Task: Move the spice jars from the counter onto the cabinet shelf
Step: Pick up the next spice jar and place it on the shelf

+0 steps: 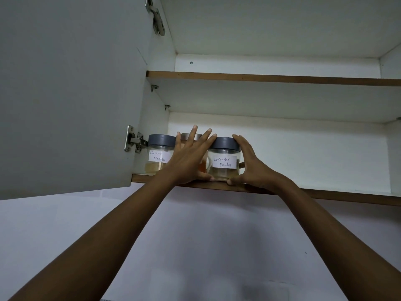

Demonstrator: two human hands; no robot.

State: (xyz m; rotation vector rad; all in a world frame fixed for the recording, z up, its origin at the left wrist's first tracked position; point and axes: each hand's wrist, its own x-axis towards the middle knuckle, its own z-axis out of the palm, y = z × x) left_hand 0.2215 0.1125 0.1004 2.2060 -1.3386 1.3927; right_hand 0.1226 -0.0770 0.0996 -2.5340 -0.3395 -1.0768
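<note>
A: Step?
B: Placing. Clear glass grey-lidded coriander jar sat on brown-edged cabinet shelf, frame centre. Right hand clasped it; left hand lay flat-fingered against it.
A: Next?
B: Probably release, back to worktop.

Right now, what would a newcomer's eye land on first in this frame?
Two bare hands meet on the Coriander Powder jar at the front edge of the lower shelf: the right hand curls round it, the left hand presses it with fingers spread. Further left stand a Garam Masala jar and, half hidden behind the left hand, a jar with orange contents.
</note>
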